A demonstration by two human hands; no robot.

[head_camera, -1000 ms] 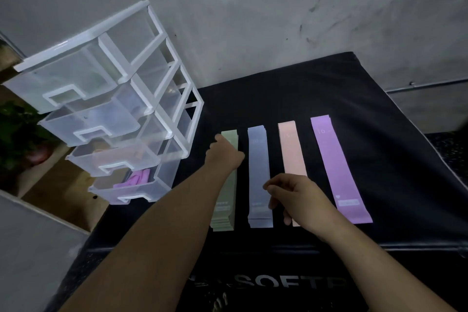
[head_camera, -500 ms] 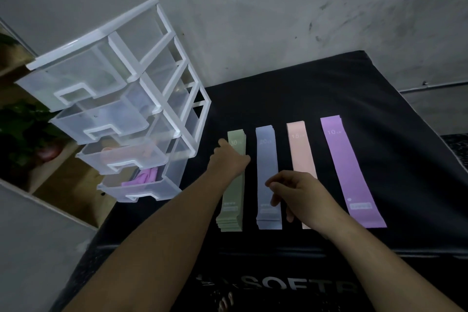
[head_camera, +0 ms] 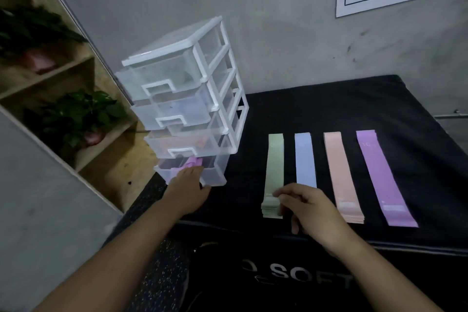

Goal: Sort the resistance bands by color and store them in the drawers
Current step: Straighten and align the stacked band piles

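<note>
- Fingers of the left hand (head_camera: 188, 186) lie over the front rim of the bottom drawer (head_camera: 217, 177). We cannot tell whether they curl round the rim or only rest on it.
- That drawer stands pulled partway out of the clear drawer unit (head_camera: 177, 76). A crumpled purple band (head_camera: 193, 161) lies inside it, just beyond the fingertips.
- The right hand (head_camera: 307, 208) sits low over the black mat (head_camera: 354, 104) with its fingers loosely curled. The tips touch the near end of the green stack (head_camera: 274, 159), and we see no band held in it. The hand hides the near end of the blue band (head_camera: 305, 157).
- Four colours lie side by side on the mat, each apart from the next. The green stack is nearest the drawers, then the blue band, then the peach stack (head_camera: 339, 172), and a purple strip (head_camera: 379, 175) lies farthest right.
- Something peach-coloured shows faintly through the third drawer (head_camera: 182, 143). The two drawers above it look empty.
- We judge the step in hand to be working the purple drawer, with sorting only partly done.
- The next move seems to call for one of two things: carrying the purple strip across the other rows to the open drawer, or closing that drawer and lifting the green stack by its near end towards an empty one.
</note>
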